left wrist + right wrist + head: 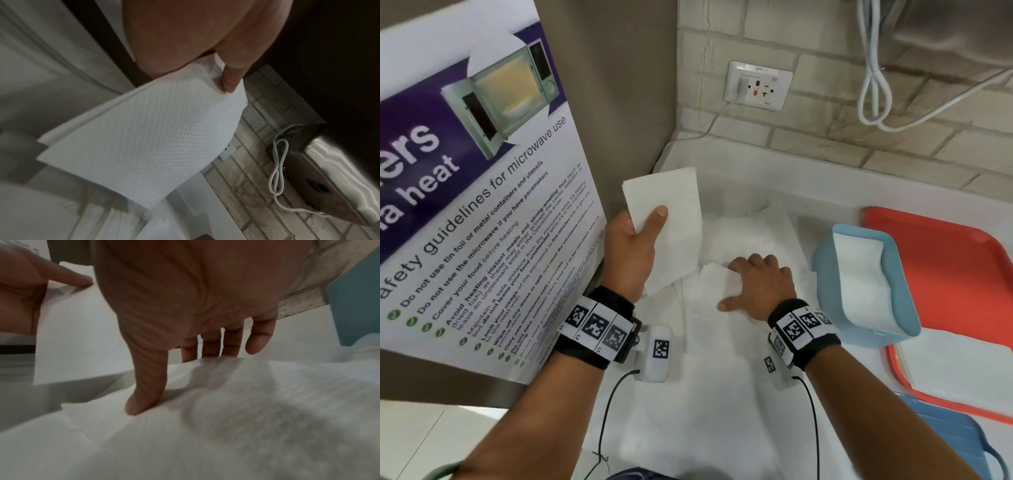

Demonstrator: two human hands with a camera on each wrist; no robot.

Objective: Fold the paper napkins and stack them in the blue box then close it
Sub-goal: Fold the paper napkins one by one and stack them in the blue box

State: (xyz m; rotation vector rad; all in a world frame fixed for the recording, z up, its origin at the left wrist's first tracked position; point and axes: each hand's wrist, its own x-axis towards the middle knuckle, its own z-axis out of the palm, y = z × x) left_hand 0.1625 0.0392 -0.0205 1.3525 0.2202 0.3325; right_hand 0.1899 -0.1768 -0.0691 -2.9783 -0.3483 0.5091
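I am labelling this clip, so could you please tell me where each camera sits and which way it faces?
Head: worn on the head, looks down at the counter; both forearms, left hand, right hand and blue box show.
Left wrist: looks along the left hand at its held napkin; palm and a finger show.
Right wrist: looks along the right hand pressing the napkin pile.
Shared: all three show the held napkin.
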